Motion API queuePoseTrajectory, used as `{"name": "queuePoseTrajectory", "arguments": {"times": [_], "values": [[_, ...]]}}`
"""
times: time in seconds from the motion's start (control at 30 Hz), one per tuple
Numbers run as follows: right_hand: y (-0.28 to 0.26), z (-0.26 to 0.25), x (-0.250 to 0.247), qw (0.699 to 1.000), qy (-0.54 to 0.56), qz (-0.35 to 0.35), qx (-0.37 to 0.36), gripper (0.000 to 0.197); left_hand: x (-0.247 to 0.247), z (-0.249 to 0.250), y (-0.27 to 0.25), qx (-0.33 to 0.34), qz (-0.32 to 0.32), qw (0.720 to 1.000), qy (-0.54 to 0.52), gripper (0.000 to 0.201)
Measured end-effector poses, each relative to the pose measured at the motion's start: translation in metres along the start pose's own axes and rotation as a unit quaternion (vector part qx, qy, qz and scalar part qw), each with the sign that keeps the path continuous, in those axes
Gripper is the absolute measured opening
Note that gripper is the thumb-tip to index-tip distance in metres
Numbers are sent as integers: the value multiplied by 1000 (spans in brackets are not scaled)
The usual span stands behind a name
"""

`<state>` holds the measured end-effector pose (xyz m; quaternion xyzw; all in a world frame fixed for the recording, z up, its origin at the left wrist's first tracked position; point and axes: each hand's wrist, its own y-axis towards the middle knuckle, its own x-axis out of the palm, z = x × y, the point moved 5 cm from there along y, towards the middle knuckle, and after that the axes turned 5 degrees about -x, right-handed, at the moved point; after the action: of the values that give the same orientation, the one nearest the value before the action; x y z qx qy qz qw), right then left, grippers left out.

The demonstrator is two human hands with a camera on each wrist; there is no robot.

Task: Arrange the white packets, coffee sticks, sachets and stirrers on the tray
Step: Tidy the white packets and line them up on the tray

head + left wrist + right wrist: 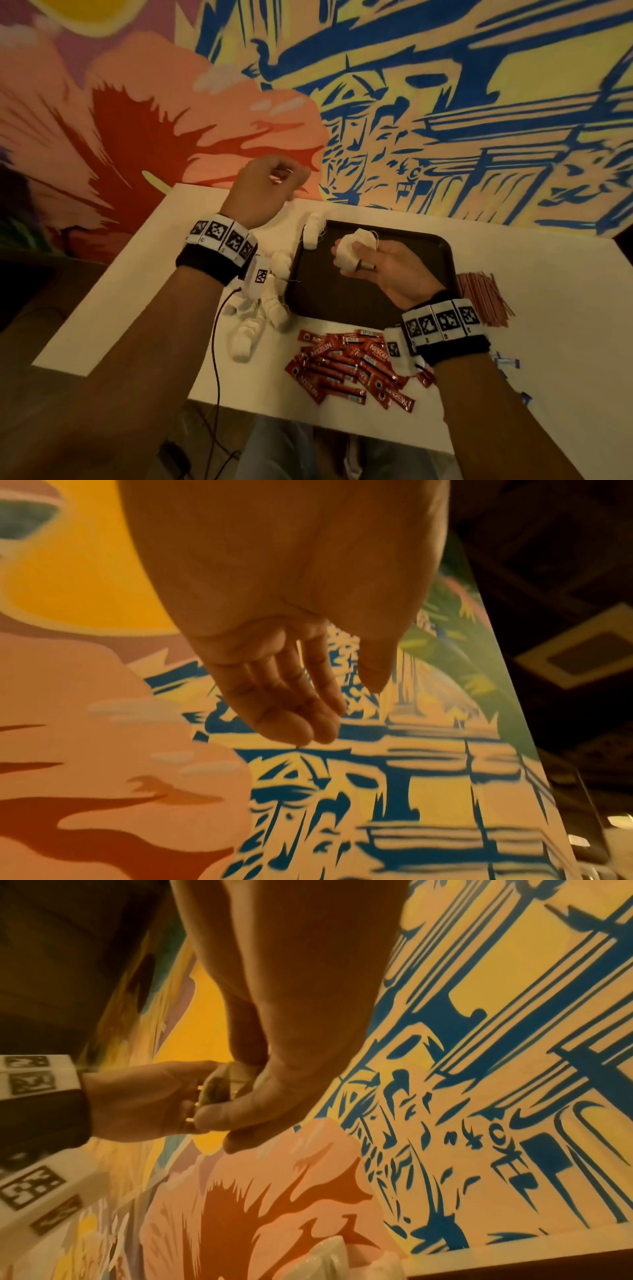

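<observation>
My right hand (368, 255) is palm up over the dark tray (342, 308), thumb and fingers curled round a small bunch of white packets (347, 253). The right wrist view shows the same grip (240, 1096) on a packet (229, 1080). My left hand (270, 185) is raised over the table's far edge; the left wrist view shows its fingers (301, 710) relaxed and holding nothing. One white packet (313, 229) lies on the tray's left rim. More packets (267, 308) are heaped left of the tray. Red coffee sticks (349, 366) lie in front of it.
A bunch of reddish stirrers (483, 298) lies right of the tray, and blue-white sachets (507, 363) sit near my right wrist. The white table (548, 274) stands against a painted wall. A thin dark cable (215, 359) hangs from my left wrist over the table's front edge.
</observation>
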<state>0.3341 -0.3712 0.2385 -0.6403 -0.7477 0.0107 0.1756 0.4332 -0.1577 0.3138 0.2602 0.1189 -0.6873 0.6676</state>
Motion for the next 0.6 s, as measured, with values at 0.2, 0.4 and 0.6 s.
{"name": "queuePoseTrajectory", "arguments": {"times": [0.2, 0.4, 0.6], "values": [[-43, 4, 11, 999, 41, 15, -19, 14, 12, 6, -92, -56, -87, 989, -110, 7], [-73, 29, 9, 997, -36, 47, -40, 15, 49, -13, -169, -149, -164, 950, -222, 18], [-86, 35, 21, 995, -45, 23, -81, 16, 54, -13, -193, -156, -187, 939, -243, 29]]}}
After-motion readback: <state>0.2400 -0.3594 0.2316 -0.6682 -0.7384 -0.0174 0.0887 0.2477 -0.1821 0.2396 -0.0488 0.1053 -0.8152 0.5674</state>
